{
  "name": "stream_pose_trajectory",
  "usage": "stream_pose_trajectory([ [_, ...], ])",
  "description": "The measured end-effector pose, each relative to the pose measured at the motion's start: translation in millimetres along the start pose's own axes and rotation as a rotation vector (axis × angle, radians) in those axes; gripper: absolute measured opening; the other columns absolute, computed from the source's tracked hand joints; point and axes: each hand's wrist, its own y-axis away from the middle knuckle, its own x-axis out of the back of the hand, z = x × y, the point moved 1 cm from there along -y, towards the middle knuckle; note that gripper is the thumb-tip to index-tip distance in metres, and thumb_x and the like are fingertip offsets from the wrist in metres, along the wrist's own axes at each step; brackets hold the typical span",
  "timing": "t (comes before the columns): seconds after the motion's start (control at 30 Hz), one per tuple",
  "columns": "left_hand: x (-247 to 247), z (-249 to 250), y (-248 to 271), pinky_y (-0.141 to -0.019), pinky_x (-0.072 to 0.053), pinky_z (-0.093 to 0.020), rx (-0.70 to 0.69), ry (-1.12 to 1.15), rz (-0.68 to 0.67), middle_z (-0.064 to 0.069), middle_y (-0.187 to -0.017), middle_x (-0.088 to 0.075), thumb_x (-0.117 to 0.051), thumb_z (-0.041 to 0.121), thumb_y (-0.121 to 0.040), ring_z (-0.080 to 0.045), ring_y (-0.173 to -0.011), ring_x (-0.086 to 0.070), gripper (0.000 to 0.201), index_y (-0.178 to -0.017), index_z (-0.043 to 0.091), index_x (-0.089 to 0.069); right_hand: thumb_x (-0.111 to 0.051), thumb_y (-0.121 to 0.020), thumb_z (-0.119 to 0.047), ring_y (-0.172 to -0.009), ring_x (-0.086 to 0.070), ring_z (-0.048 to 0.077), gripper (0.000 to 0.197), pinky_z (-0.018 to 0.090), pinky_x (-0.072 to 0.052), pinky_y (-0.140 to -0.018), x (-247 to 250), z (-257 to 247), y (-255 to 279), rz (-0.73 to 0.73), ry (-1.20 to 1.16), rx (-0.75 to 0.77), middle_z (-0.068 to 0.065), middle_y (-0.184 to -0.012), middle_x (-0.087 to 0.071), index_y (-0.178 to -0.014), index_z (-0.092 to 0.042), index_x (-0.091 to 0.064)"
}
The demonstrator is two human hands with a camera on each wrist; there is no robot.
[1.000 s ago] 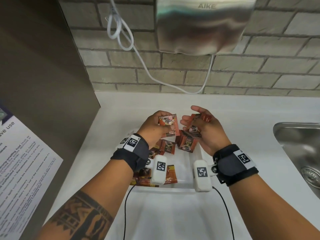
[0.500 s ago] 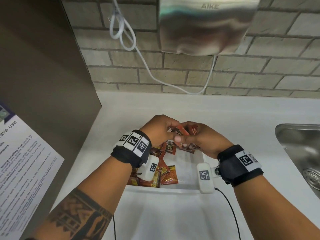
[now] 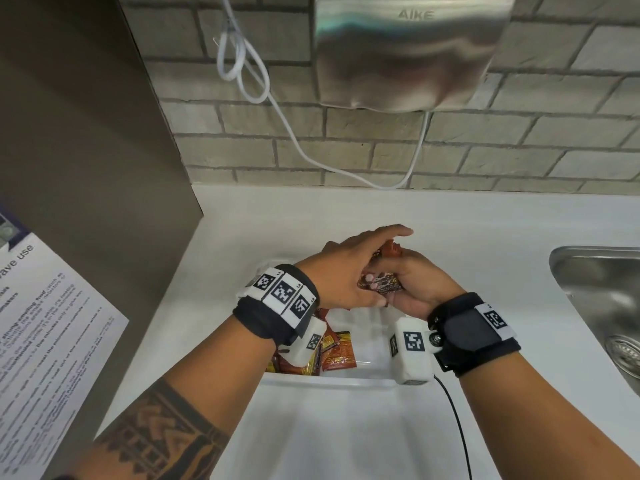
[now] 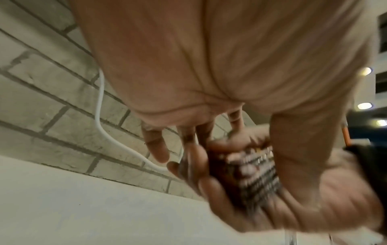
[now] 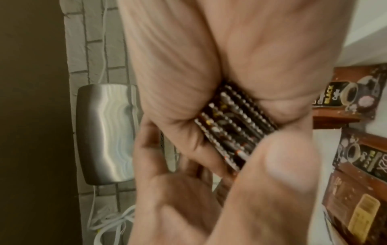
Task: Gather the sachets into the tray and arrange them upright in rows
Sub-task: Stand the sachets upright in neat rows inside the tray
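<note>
A stack of brown coffee sachets (image 3: 379, 284) is held edge-up between my two hands above the far part of the white tray (image 3: 329, 381). My right hand (image 3: 415, 282) curls round the stack from the right. From the left, my left hand (image 3: 356, 265) lies over it, fingers straight and thumb against the near edge. The wrist views show the stack's crimped edges (image 5: 234, 126) (image 4: 251, 167) squeezed between the palms. Several loose sachets (image 3: 337, 351) lie flat in the tray's near left corner, partly hidden by my left wrist.
A steel sink (image 3: 595, 306) is set into the white counter at the right. A steel hand dryer (image 3: 408, 53) hangs on the brick wall with a white cable (image 3: 277, 109) looping below. A brown panel (image 3: 86, 133) with a printed notice (image 3: 45, 341) stands at the left.
The hands, each holding sachets apart a second ago, have come together. The sachets are now one stack, and the left hand has straightened over it.
</note>
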Motion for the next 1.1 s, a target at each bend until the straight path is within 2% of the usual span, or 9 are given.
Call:
stream_pose_trajectory([
  [0.13, -9, -2, -5, -0.094, -0.052, -0.042, -0.030, -0.110, 0.115, 0.009, -0.135, -0.057, -0.085, 0.029, -0.074, -0.011, -0.110, -0.059, 0.094, -0.149, 0.045, -0.030, -0.052, -0.092, 0.007, -0.095, -0.068, 0.033, 0.020, 0.043, -0.058, -0.078, -7, 2, 0, 0.014, -0.089, 0.021, 0.023, -0.099, -0.065, -0.107, 0.000, -0.062],
  [0.27, -12, -11, -6, -0.094, -0.052, -0.043, -0.054, -0.116, 0.163, 0.011, -0.135, -0.055, -0.086, 0.030, -0.072, -0.013, -0.117, -0.056, 0.089, -0.144, 0.044, -0.037, -0.055, -0.088, 0.009, -0.102, -0.066, 0.038, 0.024, 0.045, -0.057, -0.083, -4, 5, -1, 0.022, -0.095, 0.033, 0.026, -0.104, -0.065, -0.110, 0.003, -0.063],
  [0.5, -15, -16, -11, -0.101, -0.048, -0.042, -0.042, -0.023, 0.090, 0.004, -0.136, -0.053, -0.081, 0.016, -0.075, -0.019, -0.121, -0.052, 0.077, -0.142, 0.034, -0.048, -0.051, -0.088, 0.008, -0.087, -0.070, 0.024, 0.018, 0.039, -0.055, -0.075, -8, 5, -1, 0.104, 0.006, 0.036, 0.015, -0.086, -0.068, -0.095, -0.003, -0.063],
  [0.63, -9, -24, -13, -0.100, -0.047, -0.044, -0.009, -0.139, 0.106, 0.002, -0.134, -0.052, -0.077, 0.019, -0.077, -0.022, -0.119, -0.050, 0.069, -0.140, 0.035, -0.052, -0.060, -0.093, -0.005, -0.100, -0.068, 0.029, 0.023, 0.044, -0.055, -0.085, -5, 5, -1, 0.162, 0.099, 0.050, 0.018, -0.104, -0.070, -0.115, 0.003, -0.063],
  [0.77, -4, -26, -10, -0.104, -0.043, -0.037, 0.040, -0.164, 0.140, 0.000, -0.141, -0.049, -0.077, 0.018, -0.081, -0.024, -0.125, -0.045, 0.073, -0.145, 0.033, -0.048, -0.063, -0.097, -0.010, -0.101, -0.072, 0.026, 0.017, 0.033, -0.057, -0.080, -2, 3, 1, 0.251, 0.305, 0.179, 0.013, -0.107, -0.075, -0.112, -0.004, -0.068],
  [0.83, -2, -22, -11, -0.108, -0.041, -0.040, 0.030, -0.136, 0.152, 0.000, -0.145, -0.045, -0.079, 0.018, -0.079, -0.024, -0.130, -0.042, 0.081, -0.149, 0.033, -0.042, -0.063, -0.097, -0.010, -0.103, -0.072, 0.029, 0.017, 0.037, -0.058, -0.083, -1, 3, 2, 0.263, 0.311, 0.208, 0.015, -0.108, -0.075, -0.111, -0.003, -0.069],
  [0.97, 5, -23, -13, -0.111, -0.042, -0.033, 0.150, 0.293, 0.263, 0.004, -0.156, -0.026, -0.095, 0.038, -0.060, -0.017, -0.139, -0.038, 0.127, -0.156, 0.041, -0.012, -0.062, -0.098, -0.016, -0.106, -0.069, 0.041, 0.026, 0.059, -0.051, -0.098, 1, 0, 6, 0.217, 0.269, 0.222, 0.021, -0.112, -0.073, -0.117, 0.000, -0.067],
  [1.03, 5, -22, -12, -0.107, -0.046, -0.031, 0.233, 0.627, 0.272, 0.002, -0.160, -0.025, -0.096, 0.045, -0.055, -0.017, -0.136, -0.046, 0.139, -0.157, 0.043, -0.001, -0.066, -0.093, -0.015, -0.106, -0.067, 0.037, 0.032, 0.050, -0.050, -0.099, 0, -3, 9, 0.196, 0.230, 0.247, 0.019, -0.115, -0.071, -0.120, 0.002, -0.065],
  [1.1, -1, -20, -11, -0.104, -0.051, -0.043, 0.276, 1.007, 0.249, 0.002, -0.150, -0.047, -0.094, 0.035, -0.063, -0.019, -0.128, -0.057, 0.130, -0.155, 0.046, -0.004, -0.065, -0.091, -0.014, -0.108, -0.065, 0.035, 0.034, 0.044, -0.049, -0.096, -4, -6, 10, 0.169, 0.230, 0.282, 0.018, -0.118, -0.070, -0.122, 0.002, -0.064],
])
